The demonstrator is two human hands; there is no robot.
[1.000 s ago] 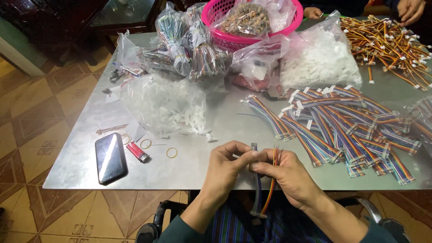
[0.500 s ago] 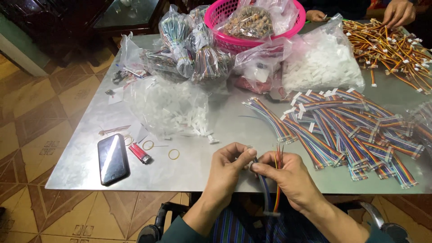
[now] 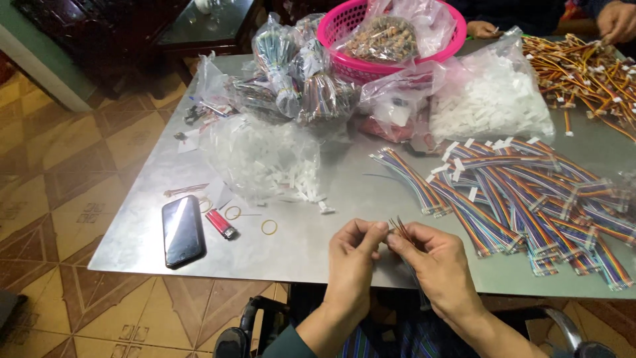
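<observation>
While both hands meet at the near edge of the table, this is how things lie, from near to far.

Left hand: its fingers pinch the thin wires from the left side.
Right hand: its fingers pinch the same wires from the right side, and they touch the left hand's fingers.
Thin wires: a small bunch of colored wire ends sticks up between the two hands, just over the near edge of the table. The rest is hidden under the hands.
Rubber band: a yellow ring that lies flat on the table, left of the hands.
Lighter: small and red, a bit more to the left of the hands.
Phone: black and flat, left of the lighter, well apart from the hands.
Rainbow cables: a big heap of striped cables, right of the hands and a little farther back.
Bag of white bits: a clear bag behind the hands and to their left, with some white bits spilled out.
Second white bag: far behind the hands, to the right.
Pink basket: at the far side of the table from the hands, with bags inside.
Orange wires: a pile at the far right corner.
Another person's hand: rests by the orange wires, far from the hands.
</observation>
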